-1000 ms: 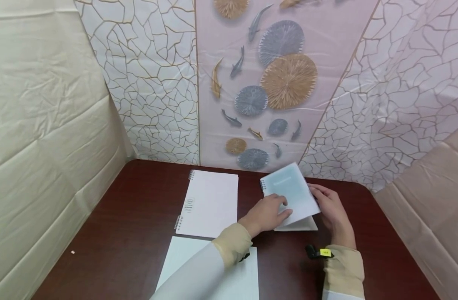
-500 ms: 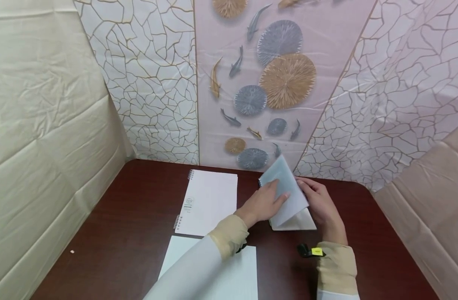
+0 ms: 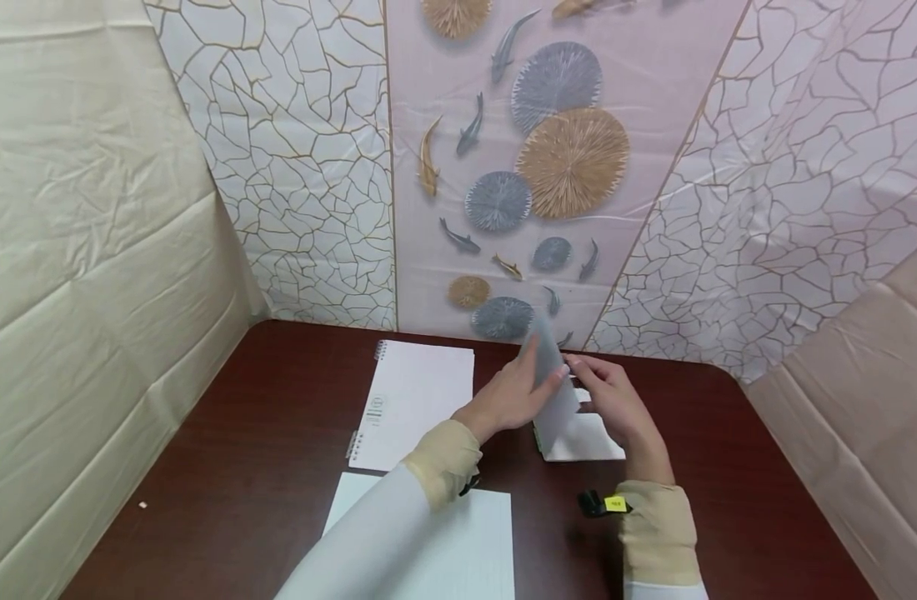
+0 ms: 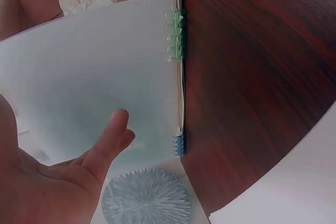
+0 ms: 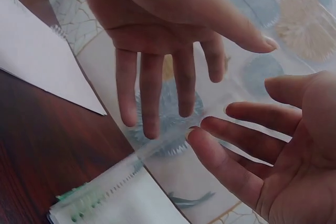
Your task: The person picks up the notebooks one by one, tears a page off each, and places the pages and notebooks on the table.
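A small ring-bound notebook (image 3: 582,440) lies near the table's far edge with its white pages showing. Its translucent bluish cover (image 3: 558,415) stands raised, nearly edge-on in the head view. Green rings (image 4: 176,38) and blue rings (image 4: 178,144) run along its spine in the left wrist view. My left hand (image 3: 507,396) is at the cover's left face, fingers extended and thumb apart. On the other side, my right hand (image 3: 612,404) has its fingertips right at the cover's edge. In the right wrist view, the fingers of my right hand (image 5: 278,140) are loosely bent around nothing.
A white ring-bound notebook (image 3: 421,400) lies to the left. In front of it is a pale sheet-like pad (image 3: 466,542), partly under my left forearm. A patterned cloth wall (image 3: 316,167) rises behind the dark table (image 3: 241,467).
The cover has swung from lying slanted on the right to standing nearly upright, exposing the pages. My right hand has moved left with it; my left hand has shifted slightly left.
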Demonstrator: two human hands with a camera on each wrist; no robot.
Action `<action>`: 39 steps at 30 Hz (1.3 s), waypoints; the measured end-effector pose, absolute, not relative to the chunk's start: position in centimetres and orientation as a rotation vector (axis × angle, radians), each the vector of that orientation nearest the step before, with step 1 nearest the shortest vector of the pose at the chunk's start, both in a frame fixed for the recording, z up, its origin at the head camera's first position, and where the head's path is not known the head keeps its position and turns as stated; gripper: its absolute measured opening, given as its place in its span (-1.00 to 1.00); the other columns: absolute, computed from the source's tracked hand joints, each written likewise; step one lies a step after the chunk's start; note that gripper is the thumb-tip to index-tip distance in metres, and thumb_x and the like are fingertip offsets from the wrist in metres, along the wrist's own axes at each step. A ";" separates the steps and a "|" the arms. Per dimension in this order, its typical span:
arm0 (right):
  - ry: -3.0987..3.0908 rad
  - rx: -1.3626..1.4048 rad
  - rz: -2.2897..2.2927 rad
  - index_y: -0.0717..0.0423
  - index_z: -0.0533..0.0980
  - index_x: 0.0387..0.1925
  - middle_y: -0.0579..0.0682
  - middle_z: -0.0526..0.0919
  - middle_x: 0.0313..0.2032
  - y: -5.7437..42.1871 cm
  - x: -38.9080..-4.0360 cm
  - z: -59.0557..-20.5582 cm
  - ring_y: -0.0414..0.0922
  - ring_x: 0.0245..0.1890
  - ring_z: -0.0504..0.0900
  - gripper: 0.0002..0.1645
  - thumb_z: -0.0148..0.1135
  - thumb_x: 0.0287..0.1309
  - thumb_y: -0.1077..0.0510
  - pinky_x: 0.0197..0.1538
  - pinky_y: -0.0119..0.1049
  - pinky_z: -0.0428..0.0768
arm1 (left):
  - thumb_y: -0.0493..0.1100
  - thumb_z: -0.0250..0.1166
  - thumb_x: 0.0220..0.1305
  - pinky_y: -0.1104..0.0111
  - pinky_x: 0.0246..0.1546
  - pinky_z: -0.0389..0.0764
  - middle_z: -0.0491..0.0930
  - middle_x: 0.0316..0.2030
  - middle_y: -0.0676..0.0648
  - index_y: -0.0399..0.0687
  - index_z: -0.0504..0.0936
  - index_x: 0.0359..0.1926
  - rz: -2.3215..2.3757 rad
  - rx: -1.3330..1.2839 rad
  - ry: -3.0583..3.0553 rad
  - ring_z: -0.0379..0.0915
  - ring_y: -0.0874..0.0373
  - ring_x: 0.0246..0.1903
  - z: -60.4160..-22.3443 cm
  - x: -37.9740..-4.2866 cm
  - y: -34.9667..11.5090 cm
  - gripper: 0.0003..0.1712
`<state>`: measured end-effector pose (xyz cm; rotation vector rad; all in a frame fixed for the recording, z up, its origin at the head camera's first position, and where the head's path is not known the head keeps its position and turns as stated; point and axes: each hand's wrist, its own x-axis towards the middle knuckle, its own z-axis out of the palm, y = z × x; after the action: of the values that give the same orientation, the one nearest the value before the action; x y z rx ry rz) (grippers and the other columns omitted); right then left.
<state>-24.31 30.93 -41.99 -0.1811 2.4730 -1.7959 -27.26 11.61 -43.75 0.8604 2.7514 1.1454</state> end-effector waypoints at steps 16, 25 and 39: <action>2.410 -0.234 -1.768 0.27 0.38 0.40 0.29 0.42 0.37 28.9 -25.0 -42.8 0.23 0.23 0.50 -0.44 0.00 0.59 0.01 0.01 0.20 0.70 | 0.42 -0.32 0.54 0.13 0.40 0.39 0.11 0.56 -0.22 -0.10 -0.27 0.63 1.273 0.812 2.623 0.32 0.04 0.37 -43.2 -27.4 9.9 -0.03; 2.337 -0.323 -1.819 0.28 0.40 0.38 0.33 0.45 0.34 28.0 -25.0 -43.1 0.35 0.25 0.47 -0.46 0.04 0.57 0.04 0.09 0.14 0.68 | 0.21 -0.13 0.61 0.24 -0.38 0.80 0.27 0.45 -0.37 0.00 -0.24 0.64 1.582 0.609 2.298 0.75 -0.05 -0.22 -42.7 -27.6 9.2 -0.16; 2.293 -0.452 -1.674 0.16 0.38 0.41 0.22 0.40 0.42 26.5 -25.3 -43.9 0.23 0.31 0.46 -0.51 0.03 0.57 0.14 0.20 0.27 0.56 | -0.06 -0.01 0.57 0.28 -0.28 0.73 0.64 0.07 -0.33 -0.24 0.04 0.56 1.388 0.666 2.564 0.70 0.08 -0.26 -43.2 -28.7 6.2 -0.30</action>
<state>-25.29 26.52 -43.93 -0.4522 2.2931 -1.6744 -28.73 6.17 -43.18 0.6664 2.5641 1.3881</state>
